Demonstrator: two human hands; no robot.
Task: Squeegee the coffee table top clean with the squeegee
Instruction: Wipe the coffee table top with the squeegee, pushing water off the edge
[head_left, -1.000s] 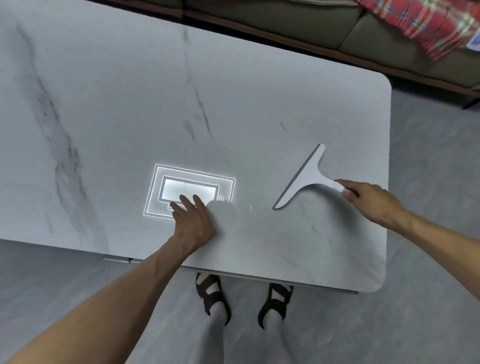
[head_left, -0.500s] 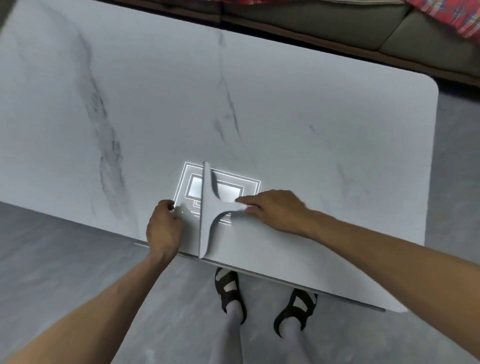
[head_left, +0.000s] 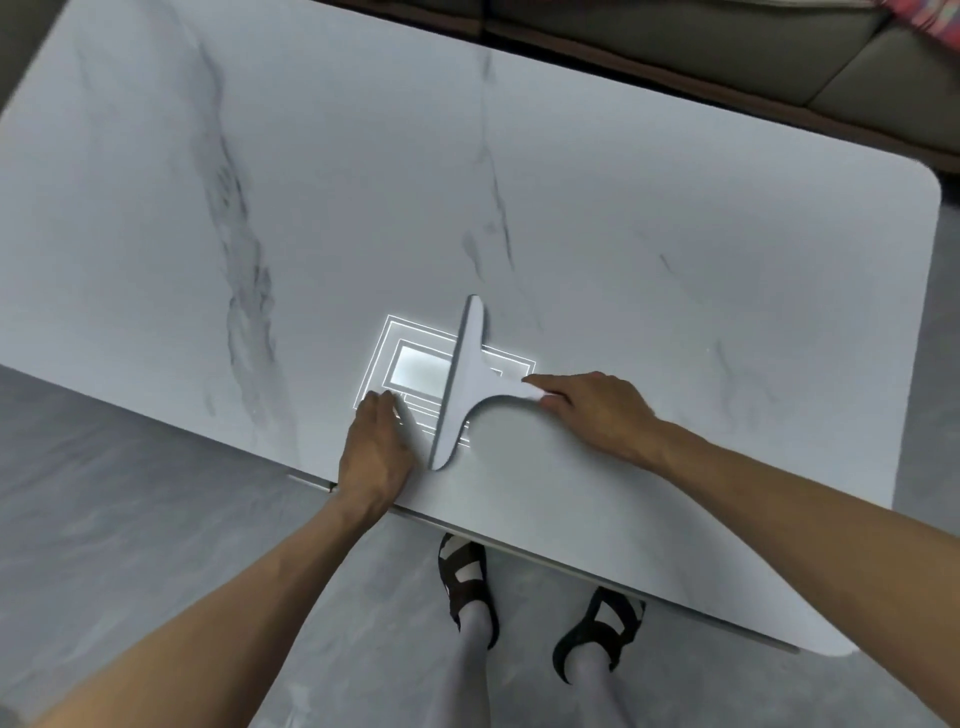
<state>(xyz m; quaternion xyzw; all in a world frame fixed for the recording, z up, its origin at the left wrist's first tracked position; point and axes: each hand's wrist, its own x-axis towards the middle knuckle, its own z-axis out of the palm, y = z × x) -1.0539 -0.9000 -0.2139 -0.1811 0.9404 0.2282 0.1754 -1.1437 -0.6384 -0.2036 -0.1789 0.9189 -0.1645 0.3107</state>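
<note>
my right hand (head_left: 597, 415) pinching the squeegee (head_left: 462, 384) handle, blade down on the tabletop (head_left: 675, 234) near the front edge, left hand (head_left: 374, 452) resting just beside it, can't tell its grip

Setting: a home living room. You stand at a low coffee table (head_left: 675, 260) with a white marble-look top, grey-veined. Just beyond its far edge runs a sofa (head_left: 675, 47) with olive-grey cushions on a dark base. A red plaid cloth (head_left: 930, 15) lies on it at top right. The floor (head_left: 130, 519) is grey and stone-patterned. You wear dark sandals (head_left: 465, 577) over pale socks.
</note>
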